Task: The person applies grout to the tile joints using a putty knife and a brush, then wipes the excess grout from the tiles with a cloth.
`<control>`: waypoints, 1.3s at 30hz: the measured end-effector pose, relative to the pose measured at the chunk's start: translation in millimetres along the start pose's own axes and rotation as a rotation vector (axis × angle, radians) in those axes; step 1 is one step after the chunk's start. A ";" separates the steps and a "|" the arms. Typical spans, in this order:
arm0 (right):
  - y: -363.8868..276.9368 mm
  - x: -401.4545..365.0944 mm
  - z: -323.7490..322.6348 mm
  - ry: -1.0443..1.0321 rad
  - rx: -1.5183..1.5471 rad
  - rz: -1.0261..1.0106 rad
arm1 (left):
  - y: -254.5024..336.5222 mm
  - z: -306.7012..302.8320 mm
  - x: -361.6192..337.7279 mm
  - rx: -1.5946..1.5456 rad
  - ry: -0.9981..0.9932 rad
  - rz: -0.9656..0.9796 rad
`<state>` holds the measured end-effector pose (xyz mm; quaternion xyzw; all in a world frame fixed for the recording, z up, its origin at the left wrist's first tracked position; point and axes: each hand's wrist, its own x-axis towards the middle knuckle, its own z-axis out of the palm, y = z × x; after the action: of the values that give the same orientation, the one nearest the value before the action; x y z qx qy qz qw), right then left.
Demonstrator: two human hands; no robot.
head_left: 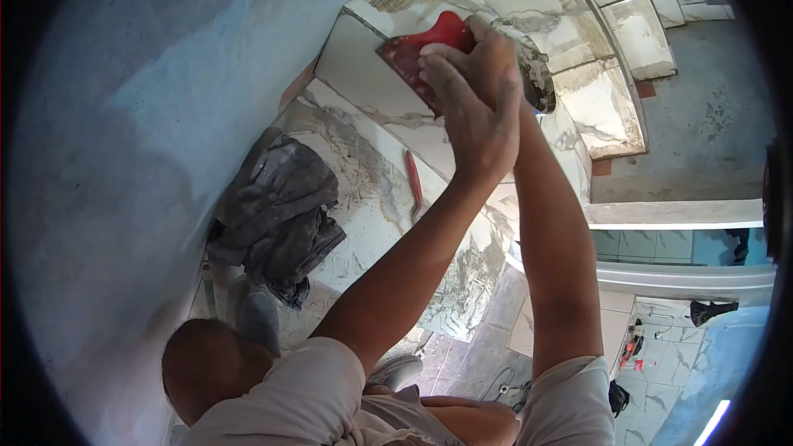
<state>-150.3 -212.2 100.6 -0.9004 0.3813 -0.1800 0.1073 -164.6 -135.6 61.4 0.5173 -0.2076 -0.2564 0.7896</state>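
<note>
The head camera shows the right hand (491, 54) wrapped around a red scraper (417, 48), which is held in front of the tiled riser (351, 54), near its upper wall-side corner. The left hand (475, 120) overlaps the right, its fingers at the scraper's lower side; I cannot tell whether they grip it or only touch. A dark, smeared object (545, 83) sits partly hidden behind the right hand. On the smeared step (363, 235) below, a crumpled grey bundle (285, 206) lies along the wall-side edge, and a red-handled tool (413, 177) lies near the riser edge.
</note>
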 end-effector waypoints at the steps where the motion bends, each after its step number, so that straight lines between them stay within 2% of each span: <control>1: -1.1 2.3 -4.1 0.029 0.043 0.002 | 4.9 1.2 3.1 0.011 0.001 0.048; 3: 3.1 7.2 -20.1 0.058 0.082 0.005 | 17.9 2.7 16.0 -0.109 -0.038 0.085; 5: 9.4 12.7 -44.7 0.246 -0.085 0.029 | 30.1 4.2 26.9 -0.432 -0.255 0.061; 6: 9.8 8.9 -52.2 0.329 -0.088 -0.015 | 37.9 1.6 28.4 -0.346 -0.270 0.077; 8: -8.8 -18.8 -62.5 0.504 -0.005 -0.089 | 39.1 3.7 19.7 -0.218 -0.200 0.258; 9: -18.5 -40.5 -63.4 0.553 0.141 0.050 | 44.1 -2.0 8.4 -0.125 -0.165 0.336; 10: -13.3 -62.9 -53.9 0.618 0.177 0.051 | 48.5 -12.3 -1.3 -0.198 -0.195 0.300; 11: -36.0 -87.5 -44.7 0.620 0.337 0.127 | 52.1 -26.5 -11.2 -0.269 -0.228 0.261; 12: -32.5 -110.0 -31.0 0.596 0.150 0.145 | 53.8 -39.9 -19.6 -0.219 -0.209 0.326; 13: -23.7 -129.7 -6.5 0.586 0.319 0.158 | 45.5 -52.8 -30.4 -0.124 -0.226 0.341; 14: 1.7 -144.6 26.0 0.487 0.318 0.125 | 36.1 -59.9 -35.7 -0.063 -0.219 0.382; 15: 9.3 -151.2 64.5 0.494 0.668 0.030 | 27.7 -65.5 -38.7 -0.001 -0.217 0.427; 16: -32.4 -152.3 47.9 0.485 0.599 0.101 | 21.4 -71.0 -39.5 0.033 -0.247 0.340; 17: -25.1 -148.8 64.4 0.276 1.278 0.195 | 16.2 -76.4 -38.8 0.071 -0.275 0.257; 18: -16.6 -142.9 75.6 0.187 1.178 0.297 | 11.3 -83.2 -35.2 0.088 -0.300 0.274; 19: -16.0 -141.3 94.0 0.279 1.256 0.270 | 6.6 -90.8 -28.7 0.090 -0.313 0.244; 20: -8.9 -137.2 106.4 0.225 0.882 0.154 | 2.2 -98.9 -21.1 0.094 -0.325 0.210; 21: -10.1 -134.0 120.2 0.251 0.902 0.161 | -1.5 -106.1 -13.3 0.099 -0.334 0.172; 23: -21.5 -125.2 139.4 0.385 0.741 0.004 | -7.0 -113.7 0.2 0.105 -0.342 0.096; 25: -27.6 -117.7 135.4 0.448 0.728 0.014 | -11.7 -107.7 4.3 0.116 -0.352 0.067; 27: -31.6 -111.6 126.9 0.511 0.680 0.025 | -17.3 -94.5 3.8 0.038 -0.279 0.006; 28: -29.3 -114.4 124.8 0.521 0.696 0.043 | -20.5 -94.7 4.9 0.043 -0.281 0.011; 30: -24.9 -121.9 120.3 0.546 0.718 0.085 | -27.4 -96.2 6.9 0.300 -0.374 0.139; 34: -13.9 -146.5 112.0 0.605 0.852 0.217 | -18.6 -76.9 -21.8 0.541 -0.471 0.024; 36: -8.8 -159.5 109.5 0.648 1.015 0.286 | -16.2 -70.7 -38.6 0.592 -0.591 0.125; 37: -9.1 -166.1 108.1 0.667 1.128 0.308 | -18.1 -69.4 -46.9 0.597 -0.589 0.126; 39: -11.8 -178.1 103.5 0.718 1.396 0.333 | -23.5 -66.1 -59.9 0.615 -0.646 0.269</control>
<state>-215.4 -69.1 -33.0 -0.4438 0.3213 -0.6373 0.5419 -176.8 -59.4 10.9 0.5897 -0.5745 -0.2261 0.5206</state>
